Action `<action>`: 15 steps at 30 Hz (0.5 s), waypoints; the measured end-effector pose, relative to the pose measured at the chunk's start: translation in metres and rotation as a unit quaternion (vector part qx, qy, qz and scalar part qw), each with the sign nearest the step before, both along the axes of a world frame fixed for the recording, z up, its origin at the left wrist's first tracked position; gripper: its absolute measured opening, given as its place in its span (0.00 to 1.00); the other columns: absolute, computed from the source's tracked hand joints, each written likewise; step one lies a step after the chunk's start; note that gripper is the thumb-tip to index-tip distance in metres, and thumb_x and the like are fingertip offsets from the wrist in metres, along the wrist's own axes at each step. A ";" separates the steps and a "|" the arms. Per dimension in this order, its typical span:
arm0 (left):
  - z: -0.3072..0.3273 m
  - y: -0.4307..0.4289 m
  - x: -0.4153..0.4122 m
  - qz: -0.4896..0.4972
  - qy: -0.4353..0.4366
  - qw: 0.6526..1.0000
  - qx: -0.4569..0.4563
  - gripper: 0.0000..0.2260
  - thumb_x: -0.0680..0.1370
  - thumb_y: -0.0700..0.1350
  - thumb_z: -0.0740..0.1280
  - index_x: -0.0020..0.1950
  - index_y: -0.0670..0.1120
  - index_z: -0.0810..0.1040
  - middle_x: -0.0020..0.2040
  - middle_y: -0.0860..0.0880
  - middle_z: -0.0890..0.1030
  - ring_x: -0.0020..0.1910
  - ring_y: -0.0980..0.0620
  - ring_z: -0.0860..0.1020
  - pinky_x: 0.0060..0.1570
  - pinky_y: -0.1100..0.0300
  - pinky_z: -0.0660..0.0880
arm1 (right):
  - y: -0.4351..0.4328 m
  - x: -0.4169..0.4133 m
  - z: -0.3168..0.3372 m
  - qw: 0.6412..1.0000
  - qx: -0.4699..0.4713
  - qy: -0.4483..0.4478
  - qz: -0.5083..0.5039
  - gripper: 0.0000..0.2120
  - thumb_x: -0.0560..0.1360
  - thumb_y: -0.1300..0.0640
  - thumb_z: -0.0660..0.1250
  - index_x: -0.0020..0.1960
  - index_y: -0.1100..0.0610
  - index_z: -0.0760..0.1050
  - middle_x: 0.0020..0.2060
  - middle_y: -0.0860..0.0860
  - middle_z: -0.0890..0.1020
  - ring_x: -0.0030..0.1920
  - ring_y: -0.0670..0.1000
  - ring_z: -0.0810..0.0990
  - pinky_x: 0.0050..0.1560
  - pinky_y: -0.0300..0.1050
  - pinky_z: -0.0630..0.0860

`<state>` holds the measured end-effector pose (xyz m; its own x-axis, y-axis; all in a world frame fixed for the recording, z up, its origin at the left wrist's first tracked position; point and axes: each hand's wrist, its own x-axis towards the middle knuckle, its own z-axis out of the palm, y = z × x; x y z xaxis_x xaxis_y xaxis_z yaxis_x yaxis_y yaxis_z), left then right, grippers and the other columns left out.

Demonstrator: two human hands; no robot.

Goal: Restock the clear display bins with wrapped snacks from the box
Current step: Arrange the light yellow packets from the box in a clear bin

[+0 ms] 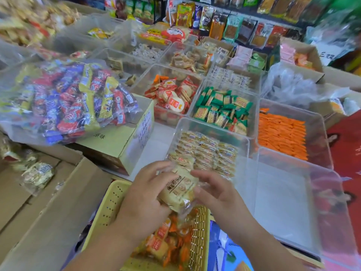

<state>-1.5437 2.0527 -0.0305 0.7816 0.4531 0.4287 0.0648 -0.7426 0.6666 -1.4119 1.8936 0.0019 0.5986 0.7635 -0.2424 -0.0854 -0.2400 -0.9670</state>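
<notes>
A pale yellow wrapped snack pack (180,189) sits between both hands, just in front of a clear display bin (244,139) holding rows of small tan wrapped snacks. My left hand (148,194) grips the pack's left side, fingers curled over it. My right hand (213,190) touches its right edge, with the fingers lying loosely against the clear wrapper. Below the hands is a yellow perforated basket (111,204) with orange and yellow wrapped snacks. An open cardboard box (54,202) stands at the lower left with a few pale packs inside.
A big clear bag of colourful candy bars (66,100) lies on a yellow carton (117,141). Further bins hold red-white crackers (172,96), green packs (224,108) and orange packs (281,133). An empty clear bin (283,192) is at the right. Hanging snack packs line the back shelf.
</notes>
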 end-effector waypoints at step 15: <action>0.012 -0.041 0.021 -0.067 0.078 0.988 -0.115 0.20 0.68 0.44 0.82 0.53 0.60 0.81 0.74 0.65 0.71 0.75 0.62 0.68 0.68 0.54 0.71 | -0.043 0.021 -0.014 0.995 -0.098 0.023 0.007 0.14 0.82 0.60 0.63 0.53 0.45 0.85 0.59 0.36 0.82 0.62 0.37 0.77 0.59 0.33 0.73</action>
